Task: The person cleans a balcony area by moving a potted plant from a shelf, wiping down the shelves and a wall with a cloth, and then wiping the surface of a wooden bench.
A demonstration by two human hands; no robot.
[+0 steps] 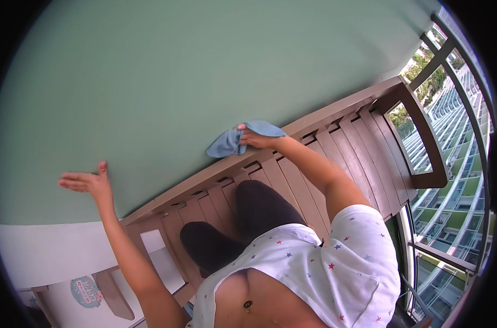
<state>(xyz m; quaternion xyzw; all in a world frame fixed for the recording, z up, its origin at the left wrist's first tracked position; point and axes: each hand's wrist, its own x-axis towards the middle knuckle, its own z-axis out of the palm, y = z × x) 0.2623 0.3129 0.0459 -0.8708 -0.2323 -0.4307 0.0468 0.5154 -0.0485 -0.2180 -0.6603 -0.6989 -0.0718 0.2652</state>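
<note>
A blue cloth point(226, 144) is bunched in my right hand point(254, 139), its folds hanging out on both sides of the fingers. That hand is at the top rail of a brown slatted bench point(314, 123), in front of the green wall point(166, 71). Whether the cloth presses on the rail or the wall I cannot tell. My left hand point(87, 180) is out to the left by the wall, fingers stretched and thumb apart, holding nothing. My knees, in dark leggings point(265, 205), are on the bench seat.
At the right, the bench's armrest point(423, 142) stands beside a dark railing point(450, 60), with a curved building point(450, 191) and trees beyond. Another armrest point(155, 246) is on the left. Lower left, a round sign point(86, 292) shows near a brown wooden piece point(114, 295).
</note>
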